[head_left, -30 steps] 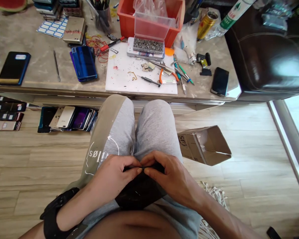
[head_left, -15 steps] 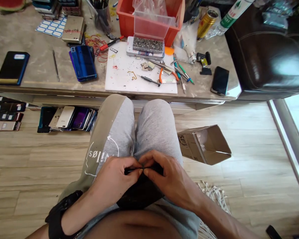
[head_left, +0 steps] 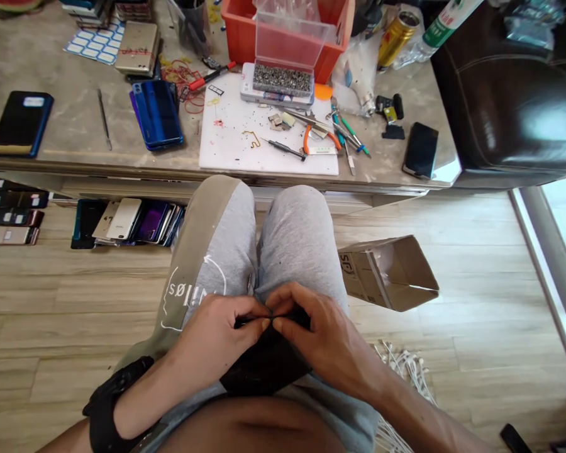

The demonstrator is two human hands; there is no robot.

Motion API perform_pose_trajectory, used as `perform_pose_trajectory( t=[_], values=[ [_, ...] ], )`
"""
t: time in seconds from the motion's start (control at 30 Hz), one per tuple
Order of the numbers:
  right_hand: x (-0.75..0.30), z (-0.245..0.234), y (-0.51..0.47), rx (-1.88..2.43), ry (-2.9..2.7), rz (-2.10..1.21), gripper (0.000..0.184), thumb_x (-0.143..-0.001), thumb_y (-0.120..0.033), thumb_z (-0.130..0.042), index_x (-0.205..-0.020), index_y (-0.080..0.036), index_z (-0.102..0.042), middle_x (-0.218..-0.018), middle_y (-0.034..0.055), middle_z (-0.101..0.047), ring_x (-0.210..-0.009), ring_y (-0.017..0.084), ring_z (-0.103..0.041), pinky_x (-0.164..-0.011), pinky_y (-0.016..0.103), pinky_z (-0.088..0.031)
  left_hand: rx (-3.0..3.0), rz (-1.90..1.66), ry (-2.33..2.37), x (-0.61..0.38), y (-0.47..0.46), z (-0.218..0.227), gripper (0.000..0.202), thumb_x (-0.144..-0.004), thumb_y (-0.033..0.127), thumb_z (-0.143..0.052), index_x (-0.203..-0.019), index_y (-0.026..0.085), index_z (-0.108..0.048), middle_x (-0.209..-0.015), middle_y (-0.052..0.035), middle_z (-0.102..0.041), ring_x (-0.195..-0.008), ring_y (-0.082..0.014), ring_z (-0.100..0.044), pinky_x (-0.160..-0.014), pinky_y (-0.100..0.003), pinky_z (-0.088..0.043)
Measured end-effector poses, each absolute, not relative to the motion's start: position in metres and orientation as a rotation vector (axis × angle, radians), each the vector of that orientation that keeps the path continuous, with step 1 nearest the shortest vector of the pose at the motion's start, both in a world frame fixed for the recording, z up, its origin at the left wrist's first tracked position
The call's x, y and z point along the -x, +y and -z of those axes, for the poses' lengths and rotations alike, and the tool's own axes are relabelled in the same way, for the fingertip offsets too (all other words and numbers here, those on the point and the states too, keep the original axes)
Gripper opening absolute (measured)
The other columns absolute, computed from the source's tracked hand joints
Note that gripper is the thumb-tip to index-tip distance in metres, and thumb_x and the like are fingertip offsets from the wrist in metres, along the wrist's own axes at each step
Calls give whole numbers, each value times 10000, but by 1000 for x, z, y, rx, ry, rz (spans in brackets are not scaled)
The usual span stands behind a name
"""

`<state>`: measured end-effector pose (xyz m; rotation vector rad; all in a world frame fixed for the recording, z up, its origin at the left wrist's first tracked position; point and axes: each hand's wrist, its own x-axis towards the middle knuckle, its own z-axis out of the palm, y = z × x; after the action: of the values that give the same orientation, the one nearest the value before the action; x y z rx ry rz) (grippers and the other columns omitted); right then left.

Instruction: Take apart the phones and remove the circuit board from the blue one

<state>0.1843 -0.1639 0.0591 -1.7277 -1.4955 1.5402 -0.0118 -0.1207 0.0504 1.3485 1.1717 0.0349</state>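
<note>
A glossy black plastic bag (head_left: pixel 265 368) lies across my lap, its upper edge drawn up between my two hands. My left hand (head_left: pixel 219 336) pinches that edge between thumb and fingers. From the other side my right hand (head_left: pixel 319 332) grips the same edge, thumb and bent fingers pressed together. The fingertips of both hands nearly meet at the middle of the edge. Parts of the bag's edge are hidden under my fingers, and I cannot make out what, if anything, is inside it.
Ahead stands a table with a white mat (head_left: pixel 226 154), a small screwdriver (head_left: pixel 285 150), orange-handled pliers (head_left: pixel 306 139), a clear box of screws (head_left: pixel 283 80), an orange bin (head_left: pixel 240 38) and blue phones (head_left: pixel 158 116). An open cardboard box (head_left: pixel 358 277) and white cables (head_left: pixel 408 371) lie on the floor at right.
The view has shifted very slightly. Both hands keep their pinch on the bag's edge, with hardly any movement.
</note>
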Motion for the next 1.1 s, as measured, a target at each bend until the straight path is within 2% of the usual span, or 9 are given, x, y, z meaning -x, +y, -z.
perform_pose_trajectory(
  t=[0.63,0.77,0.93,0.97,1.03,1.1],
  values=[
    [-185,-57,-165,1703,-1490,-1532,260,-843,-32,-640,-993,-238,-694,-936,-52,-747,-911,135,-693,-831,269,-479,-1381,-50,1212,9,-124,-50,269,-840,291,-579,-860,214,-836,-742,22,-793,-676,-165,-663,-601,-239,-433],
    [-180,-56,-168,1683,-1451,-1503,249,-836,-19,-637,-940,-237,-698,-915,-57,-741,-876,124,-681,-811,254,-482,-1391,-79,1235,8,-128,-49,253,-834,295,-581,-788,201,-811,-686,24,-763,-636,-152,-647,-578,-232,-419],
    [-177,-54,-168,1740,-1422,-1498,253,-811,17,-613,-807,-223,-695,-861,-57,-730,-820,111,-663,-765,246,-463,-1393,-71,1266,6,-128,-48,274,-822,274,-560,-813,201,-824,-683,19,-762,-650,-161,-656,-591,-242,-426],
    [-178,-55,-166,1755,-1414,-1519,241,-818,2,-624,-832,-225,-702,-861,-58,-734,-823,114,-669,-767,250,-465,-1391,-75,1268,6,-128,-47,271,-822,275,-564,-815,204,-826,-694,19,-770,-658,-163,-663,-599,-243,-434],
    [-183,-56,-162,1776,-1384,-1593,250,-841,-56,-669,-996,-245,-720,-875,-67,-755,-841,126,-688,-786,263,-474,-1381,-83,1267,6,-128,-48,264,-830,283,-577,-832,217,-832,-727,24,-792,-673,-164,-683,-613,-241,-451],
    [-189,-59,-159,1786,-1360,-1666,385,-833,-107,-724,-1180,-272,-696,-908,-76,-778,-870,139,-707,-809,272,-483,-1367,-93,1255,8,-128,-49,266,-848,291,-583,-874,238,-842,-770,35,-813,-693,-162,-704,-626,-234,-470]
  ],
)
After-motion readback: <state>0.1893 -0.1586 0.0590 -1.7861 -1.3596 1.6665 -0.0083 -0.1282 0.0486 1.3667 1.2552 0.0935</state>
